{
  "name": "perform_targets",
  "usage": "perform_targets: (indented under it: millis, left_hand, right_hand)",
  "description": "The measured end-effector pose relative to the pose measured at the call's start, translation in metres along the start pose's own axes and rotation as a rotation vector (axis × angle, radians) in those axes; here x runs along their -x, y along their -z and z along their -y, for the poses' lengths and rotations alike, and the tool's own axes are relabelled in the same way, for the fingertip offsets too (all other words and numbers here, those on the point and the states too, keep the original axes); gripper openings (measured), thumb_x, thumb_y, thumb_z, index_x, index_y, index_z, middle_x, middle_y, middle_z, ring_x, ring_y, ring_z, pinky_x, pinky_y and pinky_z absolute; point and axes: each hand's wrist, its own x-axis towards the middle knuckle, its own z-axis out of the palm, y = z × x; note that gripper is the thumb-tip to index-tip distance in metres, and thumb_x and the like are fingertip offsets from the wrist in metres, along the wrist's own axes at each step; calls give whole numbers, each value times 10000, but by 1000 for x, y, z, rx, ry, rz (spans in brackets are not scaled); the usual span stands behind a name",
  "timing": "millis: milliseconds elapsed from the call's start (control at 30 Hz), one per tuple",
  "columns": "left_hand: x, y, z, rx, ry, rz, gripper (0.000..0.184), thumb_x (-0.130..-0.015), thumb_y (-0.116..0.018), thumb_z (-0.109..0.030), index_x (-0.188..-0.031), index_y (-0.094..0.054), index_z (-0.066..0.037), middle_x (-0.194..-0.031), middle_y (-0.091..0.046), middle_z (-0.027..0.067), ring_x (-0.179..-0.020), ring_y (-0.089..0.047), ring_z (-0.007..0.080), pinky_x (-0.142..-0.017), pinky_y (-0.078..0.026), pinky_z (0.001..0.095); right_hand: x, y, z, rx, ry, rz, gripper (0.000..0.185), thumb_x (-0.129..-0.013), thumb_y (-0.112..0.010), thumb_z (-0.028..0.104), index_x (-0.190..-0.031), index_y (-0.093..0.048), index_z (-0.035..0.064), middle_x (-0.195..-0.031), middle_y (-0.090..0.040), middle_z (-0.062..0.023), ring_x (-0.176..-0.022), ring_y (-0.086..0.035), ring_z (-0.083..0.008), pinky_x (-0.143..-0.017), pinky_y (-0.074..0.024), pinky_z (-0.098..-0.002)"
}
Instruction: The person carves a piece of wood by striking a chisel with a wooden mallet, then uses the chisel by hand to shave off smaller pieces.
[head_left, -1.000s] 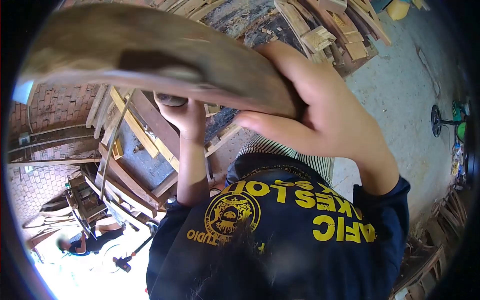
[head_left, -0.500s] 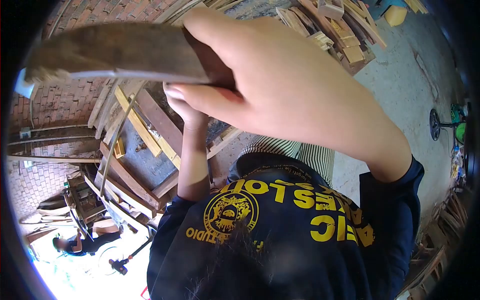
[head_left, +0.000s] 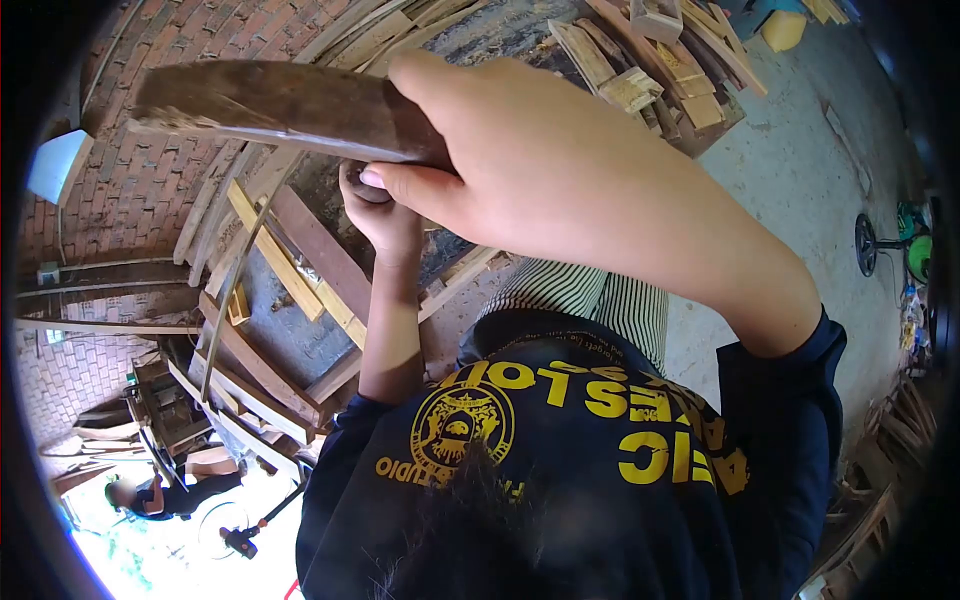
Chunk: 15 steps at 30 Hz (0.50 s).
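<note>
A dark, curved wooden piece [head_left: 270,105] reaches leftward from my right hand [head_left: 500,150], whose thumb and fingers are closed around its right end. The far left end of the wood looks rough and splintered. Just below this grip, my left hand [head_left: 385,225] is closed around a dark, rounded end [head_left: 368,188]. Whether that end belongs to the same wooden piece is hidden. My right thumb lies beside it.
Wooden boards [head_left: 320,250] lie below and left of my hands. More timber [head_left: 690,75] is stacked at the upper right. A brick wall [head_left: 130,200] stands at left, with another person [head_left: 180,497] at lower left. A black fan [head_left: 867,245] is at far right.
The wooden piece has moved farther from the camera and now looks smaller. My right hand has shifted left, closer to my left hand, still gripping the wood.
</note>
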Motion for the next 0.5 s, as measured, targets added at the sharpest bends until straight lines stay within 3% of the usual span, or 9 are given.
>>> perform_targets:
  millis: [133,200,233,500]
  left_hand:
    - [-5,6,-13,163,72,32,396,-747,-726,18,-1081,-514,-9,-1022,-600,49,-916,-577,118,-825,-483,270]
    - [-9,20,-7,-232,-65,128,306,-740,-733,3,-969,-532,-27,-945,-594,20,-860,-563,97,-792,-472,247]
    - [-8,11,-16,-44,37,54,274,-733,-741,-17,-917,-539,-37,-896,-586,4,-835,-548,85,-778,-458,236]
    - [-8,12,-9,-87,-28,128,315,-724,-764,-53,-953,-549,-34,-900,-590,6,-842,-547,92,-781,-451,240]
  right_hand:
    - [7,7,0,-22,-3,-21,330,-825,-699,264,-958,-531,14,-700,-612,-171,-606,-616,-351,-525,-460,-405]
    - [9,7,-1,-33,-2,-54,316,-827,-700,258,-948,-536,17,-695,-600,-177,-593,-609,-347,-519,-455,-402]
    - [9,7,0,-33,-2,-51,316,-827,-700,258,-948,-536,17,-695,-600,-177,-593,-609,-347,-519,-455,-402]
    - [11,11,3,-1,-105,60,318,-841,-692,277,-929,-533,17,-684,-586,-176,-577,-600,-342,-503,-439,-393]
